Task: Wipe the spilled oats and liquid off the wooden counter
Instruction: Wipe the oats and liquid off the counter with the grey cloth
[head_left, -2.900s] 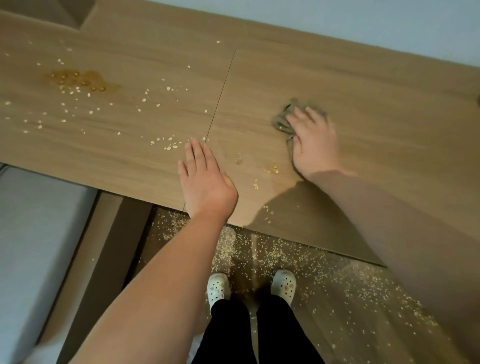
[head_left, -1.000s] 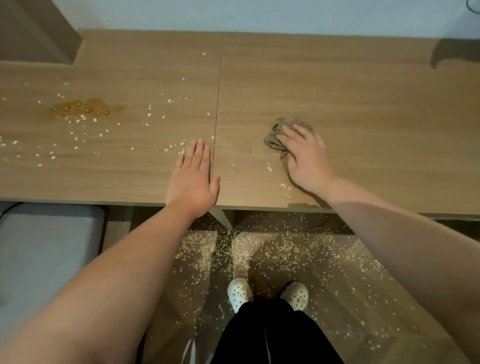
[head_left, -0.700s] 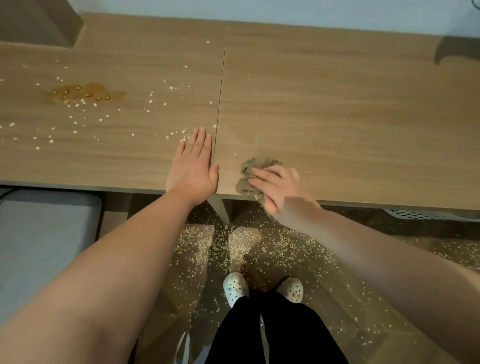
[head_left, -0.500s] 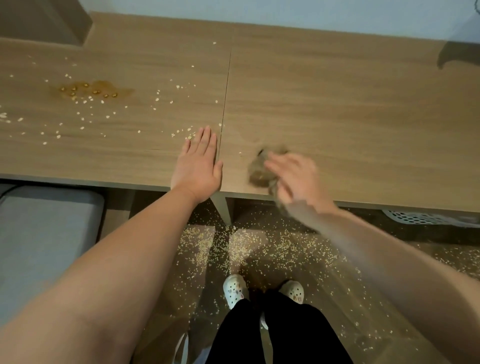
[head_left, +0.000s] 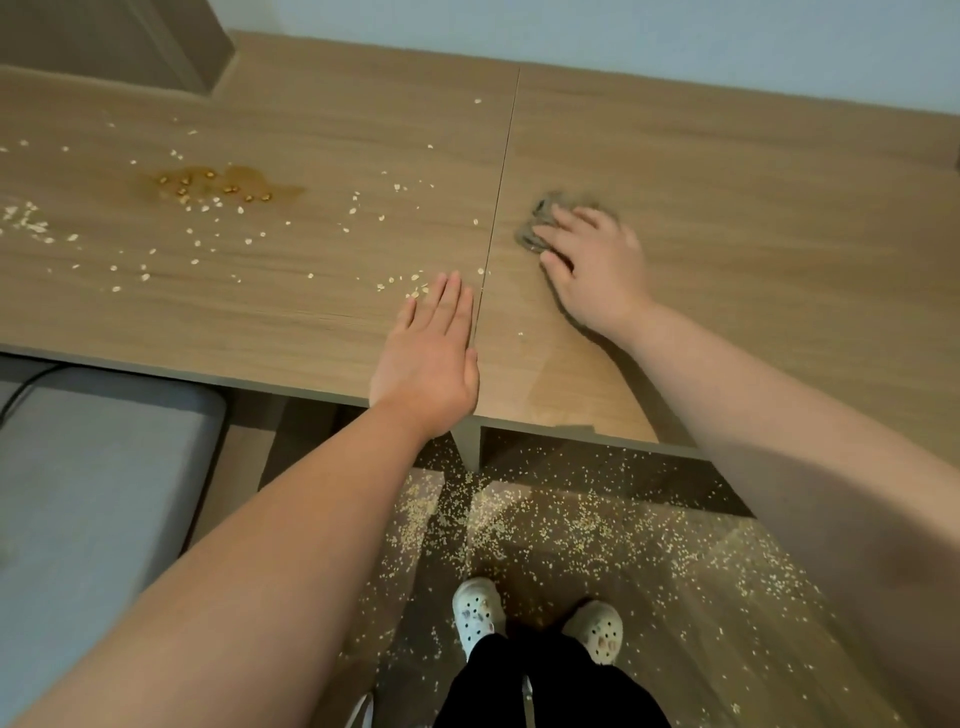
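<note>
My right hand (head_left: 597, 260) holds a crumpled grey cloth (head_left: 532, 228) down on the wooden counter (head_left: 753, 218), just right of the seam; its fingers cover most of the cloth. My left hand (head_left: 428, 353) lies flat and open on the counter's front edge, left of the seam, holding nothing. A brown liquid puddle (head_left: 223, 184) with soaked oats sits at the far left. Loose oats (head_left: 358, 213) are scattered between the puddle and my left hand, and a small cluster (head_left: 405, 283) lies at my fingertips.
A wet streak (head_left: 566, 384) shines on the counter near the front edge. Many oats cover the floor (head_left: 545, 525) around my feet in white clogs (head_left: 475, 608). A grey padded seat (head_left: 98, 467) stands at the lower left. A wooden box (head_left: 156, 41) stands at the back left.
My right hand dragged the cloth to the front edge, pushing oats off the counter, then carried it back up beside the seam. My left hand stayed in place.
</note>
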